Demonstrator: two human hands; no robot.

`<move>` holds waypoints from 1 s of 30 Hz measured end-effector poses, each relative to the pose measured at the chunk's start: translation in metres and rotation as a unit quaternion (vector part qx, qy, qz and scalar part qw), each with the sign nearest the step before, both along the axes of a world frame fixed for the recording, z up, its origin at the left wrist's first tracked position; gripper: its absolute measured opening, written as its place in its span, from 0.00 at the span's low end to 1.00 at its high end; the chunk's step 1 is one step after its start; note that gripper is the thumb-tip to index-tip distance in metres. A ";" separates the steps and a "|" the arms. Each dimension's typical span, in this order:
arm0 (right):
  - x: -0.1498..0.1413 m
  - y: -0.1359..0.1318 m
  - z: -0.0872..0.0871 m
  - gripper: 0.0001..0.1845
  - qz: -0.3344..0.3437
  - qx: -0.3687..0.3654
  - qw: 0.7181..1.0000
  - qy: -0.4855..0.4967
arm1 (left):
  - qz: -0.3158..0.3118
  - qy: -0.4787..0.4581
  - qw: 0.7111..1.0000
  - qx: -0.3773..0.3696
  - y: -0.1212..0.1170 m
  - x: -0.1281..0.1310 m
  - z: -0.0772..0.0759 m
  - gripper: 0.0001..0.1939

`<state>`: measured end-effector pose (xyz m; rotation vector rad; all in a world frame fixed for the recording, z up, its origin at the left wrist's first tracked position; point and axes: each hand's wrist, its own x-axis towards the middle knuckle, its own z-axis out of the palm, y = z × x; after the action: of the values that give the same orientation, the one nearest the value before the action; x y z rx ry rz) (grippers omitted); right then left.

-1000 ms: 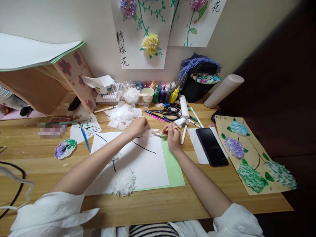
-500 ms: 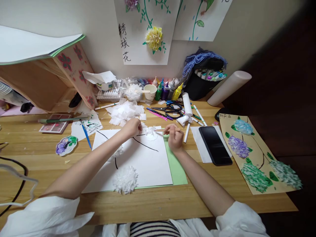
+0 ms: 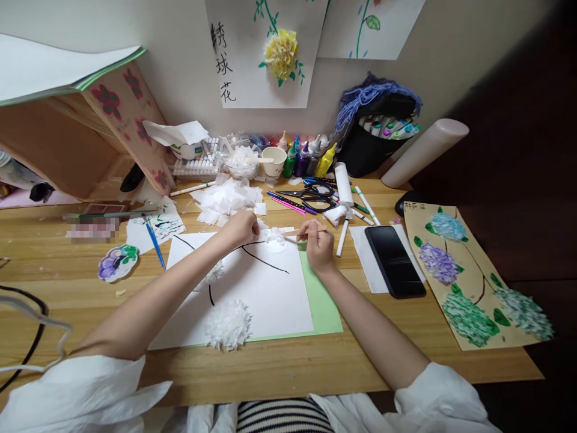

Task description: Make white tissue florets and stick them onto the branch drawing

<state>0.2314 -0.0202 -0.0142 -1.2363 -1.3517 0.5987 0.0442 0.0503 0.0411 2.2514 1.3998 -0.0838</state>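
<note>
My right hand (image 3: 319, 245) grips a thin wooden stick (image 3: 311, 232), its tip over a small white tissue-paper flower (image 3: 274, 240) near the sheet's top right. My left hand (image 3: 242, 230) is closed, fingertips turned down, just left of that flower; whatever it pinches is hidden. Below both lies a white sheet (image 3: 274, 307) with black painted branch lines, on green paper (image 3: 325, 300). A big fluffy white paper flower (image 3: 229, 325) sits at its lower edge; another white flower (image 3: 213, 273) is partly covered by my left forearm.
Behind my left hand lies a heap of white tissue squares (image 3: 228, 198). Scissors (image 3: 311, 195), pens and a paper cup (image 3: 273, 162) stand or lie at the back. A phone (image 3: 394, 261) and a flower picture (image 3: 473, 282) are right; a painted palette (image 3: 118, 263) is left.
My left hand has drawn back slightly left from the small white flower. My right hand keeps the wooden stick at it. The view has tilted down a little.
</note>
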 end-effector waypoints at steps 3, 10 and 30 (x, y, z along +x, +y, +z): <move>0.000 0.000 0.001 0.24 0.005 0.003 1.000 -0.027 | -0.006 0.009 1.000 0.001 0.000 0.000 0.001 0.11; 0.001 -0.007 0.000 0.22 0.007 0.043 0.998 -0.041 | -0.017 0.018 1.000 0.010 0.001 0.000 0.000 0.12; 0.000 -0.001 0.006 0.18 0.062 0.161 0.966 -0.193 | -0.019 0.034 0.999 0.015 0.002 0.003 0.000 0.11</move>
<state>0.2312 -0.0215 -0.0084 -1.0374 -1.7841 0.2107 0.0470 0.0519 0.0408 2.3207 1.4019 -0.1528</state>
